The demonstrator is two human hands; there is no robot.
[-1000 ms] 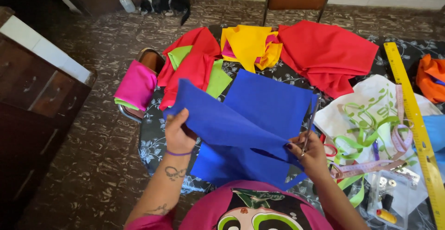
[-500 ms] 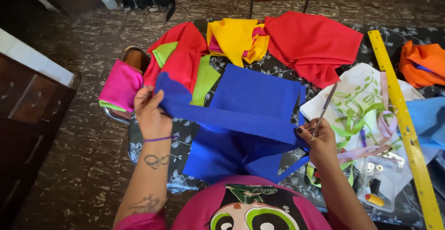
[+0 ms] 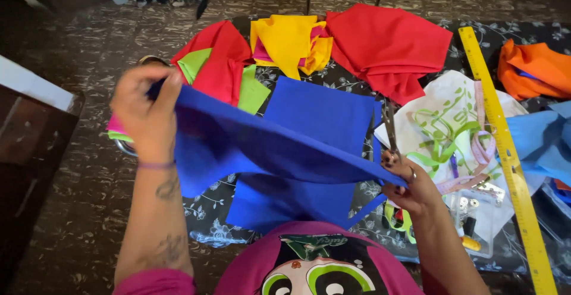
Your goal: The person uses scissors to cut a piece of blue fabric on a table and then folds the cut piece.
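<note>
I hold a sheet of blue fabric (image 3: 279, 146) stretched between both hands above the table. My left hand (image 3: 144, 110) pinches its left corner, raised high. My right hand (image 3: 410, 182) grips the right edge together with a pair of scissors (image 3: 389, 129), whose blades point away from me along the cloth. A second layer of the same blue cloth (image 3: 321, 110) lies flat on the dark floral tablecloth (image 3: 208, 226) beneath.
Red fabric (image 3: 389, 48), yellow fabric (image 3: 288, 42), green pieces (image 3: 250, 90) and orange cloth (image 3: 535, 69) lie across the back. A yellow ruler (image 3: 505, 152) runs along the right, beside a white printed bag (image 3: 452, 116) and light blue cloth (image 3: 544, 143). A dark cabinet (image 3: 30, 152) stands left.
My left hand has lifted the blue cloth's corner higher and further left, pulling the sheet taut. My right hand with the scissors has stayed at the right edge.
</note>
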